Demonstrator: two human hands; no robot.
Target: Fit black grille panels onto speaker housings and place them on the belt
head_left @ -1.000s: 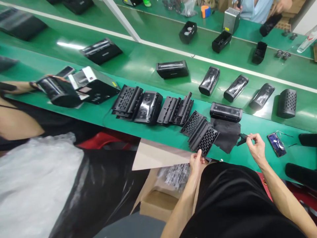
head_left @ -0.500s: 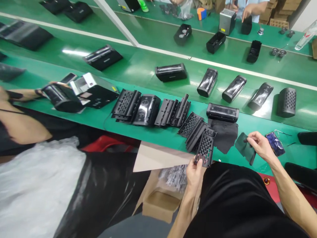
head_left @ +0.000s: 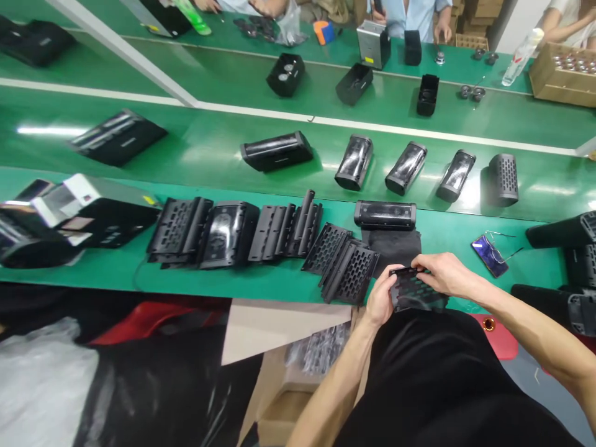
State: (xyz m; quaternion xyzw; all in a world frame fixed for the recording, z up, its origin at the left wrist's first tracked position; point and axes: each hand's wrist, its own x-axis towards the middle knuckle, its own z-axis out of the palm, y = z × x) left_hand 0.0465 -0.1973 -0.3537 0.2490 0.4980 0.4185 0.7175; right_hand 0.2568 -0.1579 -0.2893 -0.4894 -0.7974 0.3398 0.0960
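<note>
Perforated speaker grille [head_left: 404, 292]: held up at the green table's [head_left: 447, 242] near edge
Left hand [head_left: 380, 299]: curled closed on the grille's left side
Right hand [head_left: 442, 273]: fingers bent nearly closed at its upper edge; exact hold unclear

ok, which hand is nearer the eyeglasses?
Right. The right hand is left of the eyeglasses in the picture, at the top edge of the black speaker grille; the left hand is farther left, gripping its left edge.
</note>
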